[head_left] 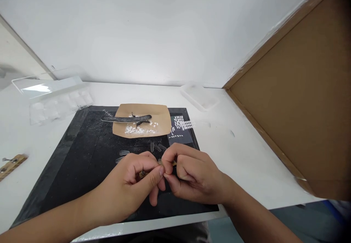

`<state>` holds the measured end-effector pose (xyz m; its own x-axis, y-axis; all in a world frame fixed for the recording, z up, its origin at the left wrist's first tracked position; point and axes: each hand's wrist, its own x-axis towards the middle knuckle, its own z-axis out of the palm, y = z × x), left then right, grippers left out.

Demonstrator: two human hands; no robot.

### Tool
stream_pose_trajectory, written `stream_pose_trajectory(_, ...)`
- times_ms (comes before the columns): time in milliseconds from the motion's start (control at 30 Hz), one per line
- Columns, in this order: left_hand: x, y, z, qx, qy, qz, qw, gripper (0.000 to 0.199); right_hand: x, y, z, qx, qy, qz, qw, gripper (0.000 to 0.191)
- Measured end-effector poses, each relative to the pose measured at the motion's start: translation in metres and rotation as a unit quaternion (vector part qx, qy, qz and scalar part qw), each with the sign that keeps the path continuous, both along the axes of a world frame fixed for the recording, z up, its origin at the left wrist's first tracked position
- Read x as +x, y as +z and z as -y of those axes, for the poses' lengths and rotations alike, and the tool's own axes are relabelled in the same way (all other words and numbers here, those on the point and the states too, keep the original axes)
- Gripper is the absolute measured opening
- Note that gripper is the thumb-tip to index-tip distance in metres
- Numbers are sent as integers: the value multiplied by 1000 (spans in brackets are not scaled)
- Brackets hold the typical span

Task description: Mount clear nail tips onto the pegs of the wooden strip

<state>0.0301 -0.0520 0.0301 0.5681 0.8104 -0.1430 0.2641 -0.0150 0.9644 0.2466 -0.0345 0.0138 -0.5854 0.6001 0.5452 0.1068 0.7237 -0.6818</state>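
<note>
My left hand [137, 184] and my right hand [194, 173] meet over the black mat's front half, both closed with fingertips touching. A clear nail tip [159, 160] shows between the pinched fingertips. Within my left hand's curled fingers sits part of a wooden holder with a metal screw [142, 174]; the rest is hidden by the fingers. A bit of yellowish wood peeks out by my right fingers. Just beyond the hands, several loose clear nail tips [152, 147] lie on the black mat [82, 170].
Behind the hands, a black nail file [126, 119] lies across a brown paper tray [161, 113] holding white pieces. To its right is a sheet of small white tabs [181, 124]. Clear plastic boxes [60, 104], another wooden holder [12, 166] and a cardboard panel [296, 89] surround the mat.
</note>
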Motion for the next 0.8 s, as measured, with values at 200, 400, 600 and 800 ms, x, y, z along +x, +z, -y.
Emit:
stream_pose_trajectory(200, -1, 0, 0, -75, 6, 32, 997, 47, -2, -1, 1, 17, -14, -11, 1000, 43)
stream_pose_trajectory(400, -4, -1, 1, -141, 2, 84, 986, 49, -3, -1, -1, 27, -13, -47, 998, 43)
stream_pose_trajectory(600, -4, 0, 1, -148, 2, 86, 985, 47, -1, 1, -3, 10, -2, -47, 999, 44)
stream_pose_trajectory(800, -1, 2, 0, -133, 3, 74, 988, 38, 2, 3, -4, -4, 22, -32, 999, 44)
